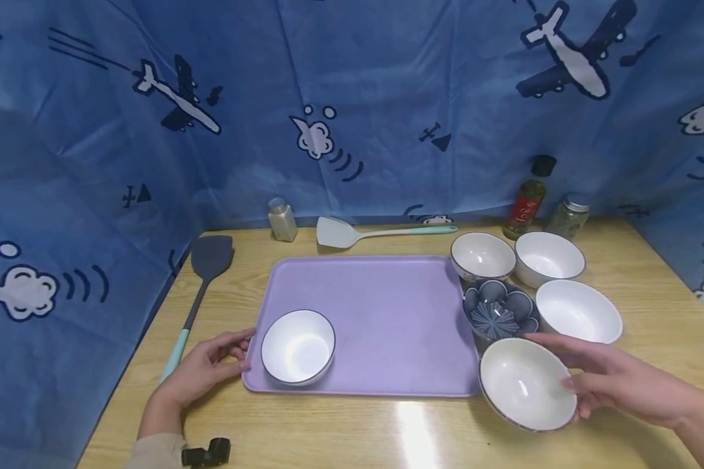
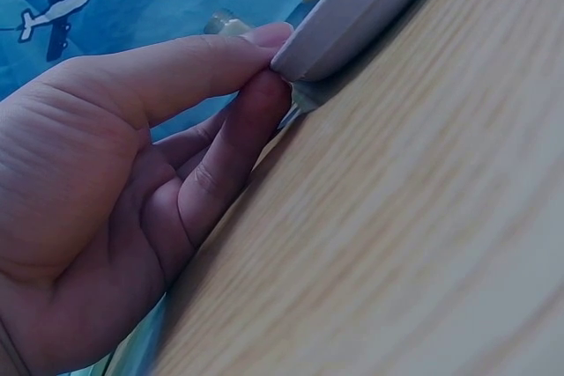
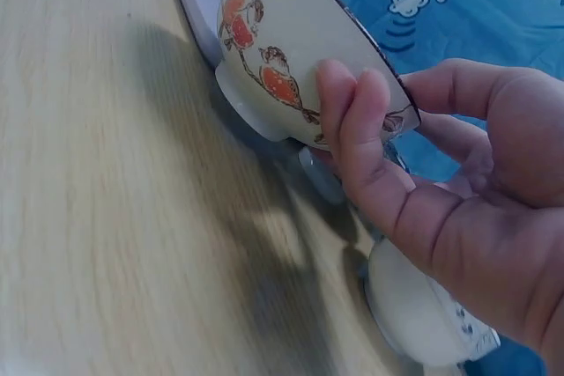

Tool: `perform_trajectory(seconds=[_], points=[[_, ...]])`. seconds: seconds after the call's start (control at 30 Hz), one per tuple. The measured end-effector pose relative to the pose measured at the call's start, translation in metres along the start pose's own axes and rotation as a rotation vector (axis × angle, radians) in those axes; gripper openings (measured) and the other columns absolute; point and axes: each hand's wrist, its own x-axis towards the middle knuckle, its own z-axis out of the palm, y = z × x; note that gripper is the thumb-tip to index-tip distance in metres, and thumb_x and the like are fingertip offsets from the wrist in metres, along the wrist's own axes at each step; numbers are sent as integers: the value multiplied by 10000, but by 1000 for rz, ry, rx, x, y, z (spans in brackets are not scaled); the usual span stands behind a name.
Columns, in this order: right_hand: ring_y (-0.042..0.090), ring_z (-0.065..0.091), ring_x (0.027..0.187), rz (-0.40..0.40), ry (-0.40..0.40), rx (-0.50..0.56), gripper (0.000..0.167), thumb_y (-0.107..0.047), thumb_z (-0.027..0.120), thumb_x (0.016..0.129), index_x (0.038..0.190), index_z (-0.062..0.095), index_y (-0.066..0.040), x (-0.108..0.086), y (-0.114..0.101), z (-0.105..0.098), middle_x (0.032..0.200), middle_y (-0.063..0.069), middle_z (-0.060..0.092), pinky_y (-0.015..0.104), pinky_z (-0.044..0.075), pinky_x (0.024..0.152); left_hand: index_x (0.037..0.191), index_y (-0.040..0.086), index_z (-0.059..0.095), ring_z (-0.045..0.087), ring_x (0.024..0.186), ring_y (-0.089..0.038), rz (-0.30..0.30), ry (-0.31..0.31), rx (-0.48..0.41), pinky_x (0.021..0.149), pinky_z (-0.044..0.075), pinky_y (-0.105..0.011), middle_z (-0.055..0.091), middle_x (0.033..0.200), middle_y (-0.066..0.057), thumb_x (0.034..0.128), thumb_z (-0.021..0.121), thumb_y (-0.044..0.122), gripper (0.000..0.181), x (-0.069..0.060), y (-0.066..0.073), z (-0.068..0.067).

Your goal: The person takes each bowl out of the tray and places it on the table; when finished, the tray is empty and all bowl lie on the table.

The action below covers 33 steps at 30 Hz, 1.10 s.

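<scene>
My right hand (image 1: 613, 378) grips a cream bowl (image 1: 525, 384) by its rim, thumb inside and fingers under the outer wall. In the right wrist view, that bowl (image 3: 300, 50) shows painted orange birds and hangs tilted above the wood. At the left, my left hand (image 1: 208, 365) pinches the edge of the lavender tray (image 1: 399, 326); thumb and finger meet on its rim (image 2: 322, 41) in the left wrist view. A white bowl with a dark rim (image 1: 298, 346) sits on the tray's left part. Beside the held bowl are a blue patterned bowl (image 1: 498, 311) and a white bowl (image 1: 579, 311).
Two more white bowls, one (image 1: 482, 254) by the tray's corner and one (image 1: 549, 257) beside it, stand behind. Further back are a sauce bottle (image 1: 526, 202), a lidded jar (image 1: 569, 216), a shaker (image 1: 282, 220) and a pale spatula (image 1: 337, 232). A dark spatula (image 1: 211, 257) lies left.
</scene>
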Motion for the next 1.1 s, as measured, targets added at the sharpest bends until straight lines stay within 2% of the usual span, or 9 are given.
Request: perform_trajectory(seconds=[0.2, 0.4, 0.53, 0.67, 0.83, 0.93, 1.1], points=[[257, 669, 776, -55, -29, 28, 630, 99, 361, 1015, 1591, 167, -66, -5, 8, -1, 1547, -137, 393, 387, 580, 701, 1439, 108, 534, 622, 977, -101, 12, -3, -16, 869, 485, -189, 618, 1189, -125, 892, 759, 239, 606, -1, -2, 1], [252, 667, 833, -60, -33, 58, 634, 108, 351, 1013, 1592, 169, -76, -7, 14, 0, 1480, -51, 482, 374, 585, 709, 1438, 112, 536, 621, 985, -102, 2, 1, 4, 876, 483, -185, 627, 1191, -122, 891, 760, 255, 608, -2, 0, 0], [283, 666, 864, -55, -33, 53, 623, 100, 344, 1021, 1592, 157, -65, -8, 16, -1, 1496, -66, 465, 384, 588, 717, 1440, 118, 535, 619, 987, -99, -5, 4, 13, 876, 475, -180, 632, 1191, -114, 892, 758, 263, 609, -2, 1, 1], [320, 678, 930, -30, -37, 49, 618, 77, 344, 1036, 1598, 139, -79, -11, 18, -3, 1520, -140, 427, 420, 588, 758, 1446, 102, 525, 616, 986, -92, 1, 2, 0, 876, 476, -173, 622, 1198, -119, 894, 757, 245, 615, -2, 2, 1], [383, 691, 942, -84, -67, 73, 633, 110, 325, 1027, 1597, 110, -61, -11, 23, -6, 1539, -127, 432, 451, 584, 763, 1446, 87, 522, 611, 987, -82, 4, 6, -12, 875, 469, -161, 611, 1205, -126, 894, 757, 229, 617, -3, 2, 0], [376, 709, 895, -73, -16, 28, 634, 109, 368, 1019, 1592, 169, -74, -13, 24, -7, 1501, -134, 490, 444, 589, 749, 1444, 75, 522, 610, 985, -83, 18, 2, -16, 869, 471, -166, 612, 1202, -143, 896, 755, 218, 612, -3, 3, 1], [242, 731, 890, -19, 126, -58, 596, 76, 446, 1010, 1548, 363, -167, -21, 24, -9, 1394, -142, 600, 395, 594, 744, 1441, 70, 525, 612, 979, -81, 31, -4, -16, 862, 475, -175, 620, 1194, -154, 895, 755, 210, 609, -4, 3, 1]])
